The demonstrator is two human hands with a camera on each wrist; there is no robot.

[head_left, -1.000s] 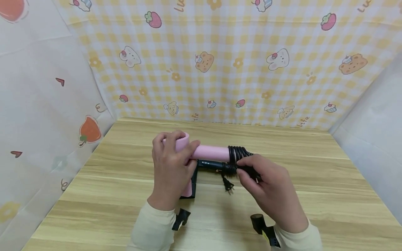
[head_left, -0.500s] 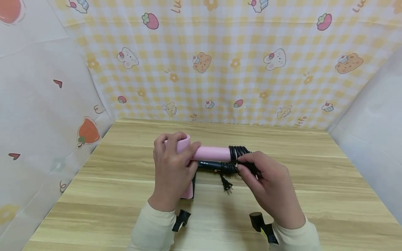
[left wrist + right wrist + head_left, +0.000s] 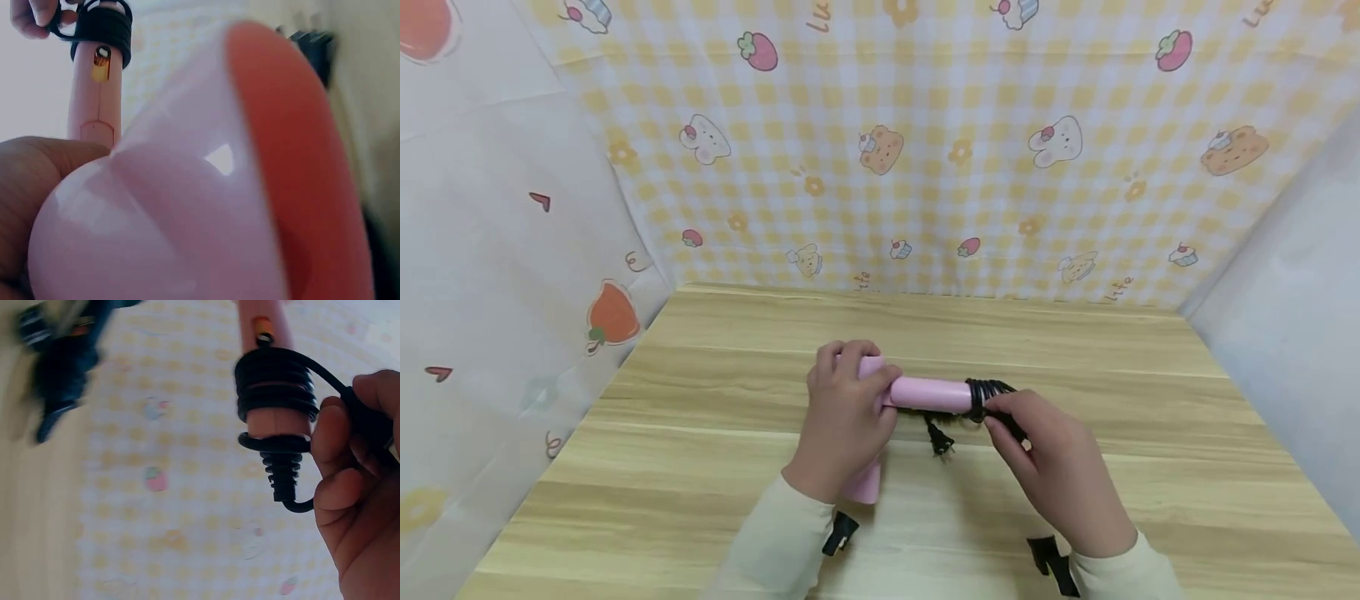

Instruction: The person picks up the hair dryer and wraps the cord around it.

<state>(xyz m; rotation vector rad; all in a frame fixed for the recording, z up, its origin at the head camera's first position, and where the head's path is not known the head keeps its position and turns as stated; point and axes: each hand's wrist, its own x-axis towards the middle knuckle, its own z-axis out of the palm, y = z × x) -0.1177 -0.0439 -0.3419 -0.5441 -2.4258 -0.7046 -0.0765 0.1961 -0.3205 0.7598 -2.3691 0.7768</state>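
Observation:
In the head view my left hand (image 3: 844, 421) grips the head of a pink hair dryer (image 3: 931, 395), whose handle points right. The left wrist view shows its rounded pink body and orange-red inner end close up, with the thumb against the side. A black cord (image 3: 275, 381) is wound in several loops round the handle's end. My right hand (image 3: 1063, 471) pinches the cord's dark plug end (image 3: 369, 419) between thumb and fingers beside the loops. Under the pink dryer lies a black hair dryer (image 3: 62, 369), mostly hidden in the head view.
The black dryer's two-pin plug (image 3: 940, 439) lies on the wooden tabletop (image 3: 700, 467) between the hands. A yellow checked curtain (image 3: 925, 200) hangs along the back edge, with white cloth (image 3: 512, 292) on the left side. Each wrist carries a black camera mount (image 3: 841, 533).
Both hands have moved right and nearer to me with the pink hair dryer, which now covers most of the black one. The left hand's grip and the right hand's pinch stay the same.

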